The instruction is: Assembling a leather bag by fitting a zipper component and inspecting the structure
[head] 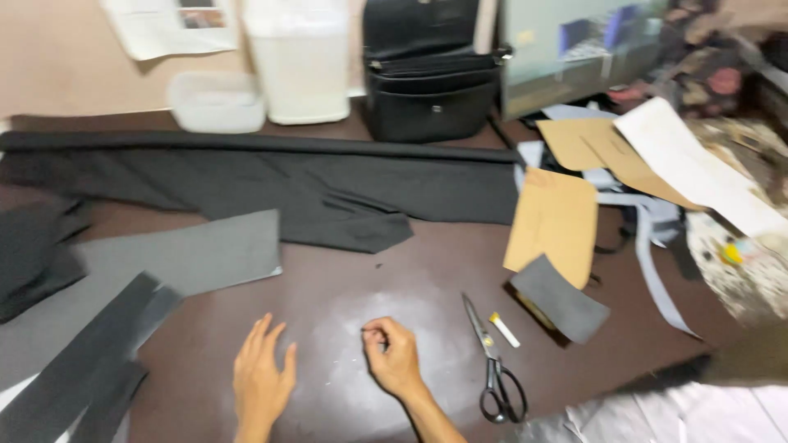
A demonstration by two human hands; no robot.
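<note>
My left hand point(261, 379) lies flat on the dark brown table point(345, 271), fingers spread, holding nothing. My right hand point(392, 355) is beside it with fingers curled, thumb and forefinger pinched on something tiny and dark that looks like a pin or needle. A pair of black-handled scissors point(491, 361) lies just right of my right hand, next to a small white piece of chalk point(504, 329). Black fabric point(271, 184) is spread across the far part of the table.
Grey and dark cloth strips point(107, 328) lie at the left. Brown paper pattern pieces point(554, 220) and white paper point(698, 164) lie at the right, with a small grey cut piece point(562, 299). A black bag point(431, 74) and white plastic containers point(271, 74) stand at the back.
</note>
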